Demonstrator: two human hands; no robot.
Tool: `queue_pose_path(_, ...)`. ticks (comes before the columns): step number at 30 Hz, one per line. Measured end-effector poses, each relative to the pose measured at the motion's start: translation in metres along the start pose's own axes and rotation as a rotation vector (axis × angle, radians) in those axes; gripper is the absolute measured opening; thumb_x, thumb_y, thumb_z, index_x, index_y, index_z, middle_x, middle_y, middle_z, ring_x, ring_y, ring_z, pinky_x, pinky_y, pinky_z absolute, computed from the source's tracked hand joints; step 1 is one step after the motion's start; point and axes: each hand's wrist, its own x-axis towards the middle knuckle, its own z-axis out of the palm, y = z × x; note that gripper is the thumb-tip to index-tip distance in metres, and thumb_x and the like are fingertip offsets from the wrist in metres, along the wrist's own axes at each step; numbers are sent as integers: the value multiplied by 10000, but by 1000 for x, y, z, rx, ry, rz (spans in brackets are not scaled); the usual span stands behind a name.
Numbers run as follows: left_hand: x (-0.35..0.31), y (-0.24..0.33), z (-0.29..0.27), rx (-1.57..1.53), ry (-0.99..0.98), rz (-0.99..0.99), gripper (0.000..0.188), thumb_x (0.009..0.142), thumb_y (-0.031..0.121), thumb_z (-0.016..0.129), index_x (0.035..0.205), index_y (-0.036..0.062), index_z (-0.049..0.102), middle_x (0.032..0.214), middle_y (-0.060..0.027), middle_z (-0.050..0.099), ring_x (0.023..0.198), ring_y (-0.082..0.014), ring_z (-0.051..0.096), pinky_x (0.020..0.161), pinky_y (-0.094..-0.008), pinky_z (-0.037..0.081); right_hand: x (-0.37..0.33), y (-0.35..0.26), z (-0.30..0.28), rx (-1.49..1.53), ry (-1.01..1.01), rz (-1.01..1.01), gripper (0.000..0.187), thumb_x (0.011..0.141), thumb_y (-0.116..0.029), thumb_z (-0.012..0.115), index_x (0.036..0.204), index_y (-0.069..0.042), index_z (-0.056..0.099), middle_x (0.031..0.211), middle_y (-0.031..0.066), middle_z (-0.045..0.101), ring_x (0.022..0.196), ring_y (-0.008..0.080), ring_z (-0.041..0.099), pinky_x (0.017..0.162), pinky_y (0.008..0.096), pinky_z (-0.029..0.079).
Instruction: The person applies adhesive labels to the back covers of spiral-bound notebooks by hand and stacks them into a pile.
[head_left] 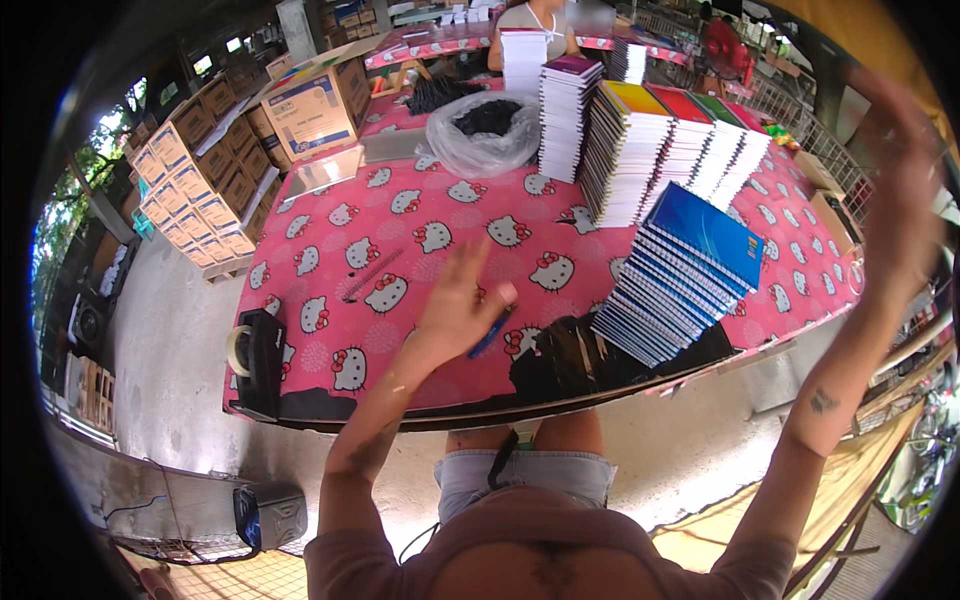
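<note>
My left hand (450, 308) is over the pink patterned tablecloth with its fingers stretched out and nothing gripped. A blue pen-like tool (491, 334) lies beside its thumb, partly covered by the hand. My right hand (900, 165) is raised at the far right, away from the table; it is blurred, but its fingers look extended and I see nothing in it. Between the hands, a leaning stack of blue spiral notebooks (690, 270) rests at the near edge on black wrapping (570, 360). A thin dark coil (373, 276) lies left of my left hand.
Tall notebook stacks (625, 150) stand at the back right. A clear plastic bag (480, 155) holds black coils. A tape dispenser (262, 365) sits at the near left corner. Cardboard boxes (200, 185) are piled at left. Another person (535, 20) is across the table.
</note>
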Motion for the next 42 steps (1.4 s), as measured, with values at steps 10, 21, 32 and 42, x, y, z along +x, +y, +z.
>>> queue_pose_path(10, -138, -134, 76, 547, -566, 175, 386, 959, 382, 540, 1179, 70, 588, 1045, -202, 634, 944, -308, 646, 789, -441, 536, -58, 74, 72, -217, -996, 243, 783, 795, -510, 704, 1462, -222, 412, 1548, 135, 322, 1459, 350, 210, 1156, 581, 136)
queue_pose_path(21, -62, -4, 104, -1167, -382, -952, 381, 989, 233, 493, 1243, -50, 527, 1089, -195, 668, 975, -290, 678, 887, -411, 550, -76, 87, 89, -32, -1000, 301, 565, 648, -168, 728, 1195, -141, 590, 1185, 73, 546, 1190, 287, 486, 1025, 421, 362)
queue_pose_path(32, -56, 9, 143, -1202, -513, -1008, 398, 1011, 253, 478, 1104, -110, 611, 1024, -185, 683, 882, -270, 693, 816, -389, 578, -77, 88, 91, -50, -1026, 335, 573, 642, -174, 732, 1195, -112, 597, 1344, 134, 500, 1322, 340, 406, 1103, 466, 308)
queue_pose_path(42, -67, 16, 138, -1103, -495, -941, 362, 998, 210, 485, 1155, -104, 570, 1021, -203, 683, 909, -306, 701, 803, -370, 580, -79, 89, 90, -62, -1004, 313, 575, 646, -153, 735, 1202, -110, 596, 1345, 138, 498, 1321, 343, 411, 1097, 454, 322)
